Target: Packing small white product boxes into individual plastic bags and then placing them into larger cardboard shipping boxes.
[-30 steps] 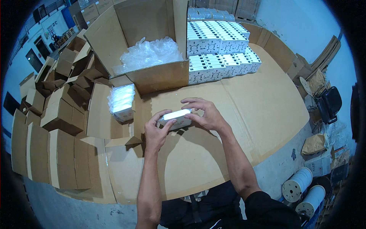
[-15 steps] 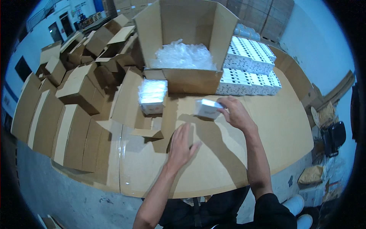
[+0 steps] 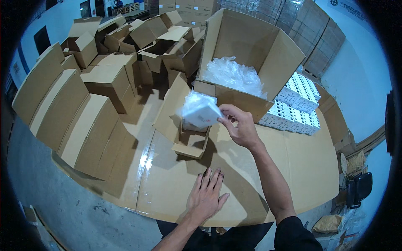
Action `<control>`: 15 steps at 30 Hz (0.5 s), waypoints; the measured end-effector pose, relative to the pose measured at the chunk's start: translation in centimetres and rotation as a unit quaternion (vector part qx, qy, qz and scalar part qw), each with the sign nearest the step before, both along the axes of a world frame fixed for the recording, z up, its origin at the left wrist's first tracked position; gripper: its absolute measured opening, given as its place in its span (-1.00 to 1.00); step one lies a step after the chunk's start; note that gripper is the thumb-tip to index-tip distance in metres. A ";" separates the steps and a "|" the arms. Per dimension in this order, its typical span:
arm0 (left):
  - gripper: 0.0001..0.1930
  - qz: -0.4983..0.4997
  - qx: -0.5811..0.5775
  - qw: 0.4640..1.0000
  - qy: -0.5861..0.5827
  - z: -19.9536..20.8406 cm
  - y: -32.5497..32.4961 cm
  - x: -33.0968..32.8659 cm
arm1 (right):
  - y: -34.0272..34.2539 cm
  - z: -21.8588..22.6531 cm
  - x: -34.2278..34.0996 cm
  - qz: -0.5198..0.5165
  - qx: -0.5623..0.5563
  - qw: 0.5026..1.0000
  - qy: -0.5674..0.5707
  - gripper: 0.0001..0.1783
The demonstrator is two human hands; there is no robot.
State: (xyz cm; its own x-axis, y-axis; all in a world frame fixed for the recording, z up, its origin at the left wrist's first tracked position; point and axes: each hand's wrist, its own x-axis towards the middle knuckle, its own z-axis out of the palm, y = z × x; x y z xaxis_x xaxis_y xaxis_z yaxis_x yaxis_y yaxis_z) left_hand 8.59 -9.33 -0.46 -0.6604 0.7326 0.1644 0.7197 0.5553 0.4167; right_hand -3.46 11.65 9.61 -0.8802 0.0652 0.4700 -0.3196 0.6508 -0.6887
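Pinched at one edge by the fingers of my right hand (image 3: 241, 127) is a small white box (image 3: 202, 115), tilted and slightly blurred. It is over a small open cardboard carton (image 3: 189, 150). Other white boxes in clear plastic wrap (image 3: 200, 98) sit at the carton's far end, partly hidden behind the held one. The near end of the carton shows bare cardboard. My left hand (image 3: 206, 197) lies palm down on the cardboard-covered table (image 3: 167, 184), fingers spread, holding nothing, nearer to me than the carton.
Behind the carton stands a large open box (image 3: 234, 99) with crumpled clear plastic (image 3: 234, 74). Patterned white boxes (image 3: 289, 119) are stacked at the right. Several empty cartons (image 3: 104, 77) pile up at the left, and a black chair (image 3: 359, 190) stands beyond the table's right side.
My right hand has carried the white box leftward from the table to over the carton. My left hand has moved nearer to me and now lies flat. The view has turned.
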 end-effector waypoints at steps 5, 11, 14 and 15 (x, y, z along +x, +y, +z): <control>-0.24 -0.006 0.002 1.000 -0.005 0.4 -0.1 -0.2 | 0.1 1.4 -2.2 0.121 0.167 0.977 -0.053 -0.68; -0.25 -0.005 0.010 1.000 -0.013 0.2 -0.4 -0.2 | -2.8 -0.3 -4.0 0.096 0.333 0.935 -0.076 -0.73; -0.25 -0.008 -0.002 1.000 -0.017 0.5 -0.7 -0.3 | -4.0 -1.7 -3.4 0.047 0.344 0.934 -0.078 -0.74; -0.25 -0.007 -0.003 1.000 -0.019 0.4 -0.7 -0.3 | -4.3 -2.4 -3.2 0.023 0.339 0.939 -0.049 -0.74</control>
State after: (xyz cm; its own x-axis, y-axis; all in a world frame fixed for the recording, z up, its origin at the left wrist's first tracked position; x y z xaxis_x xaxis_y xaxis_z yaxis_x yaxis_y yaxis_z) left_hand 8.32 -10.04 -0.03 -0.6557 0.7428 0.1351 0.7113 0.5477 0.4405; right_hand -6.68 7.32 7.21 -0.9156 -0.2594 0.3071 -0.3151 0.9375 -0.1476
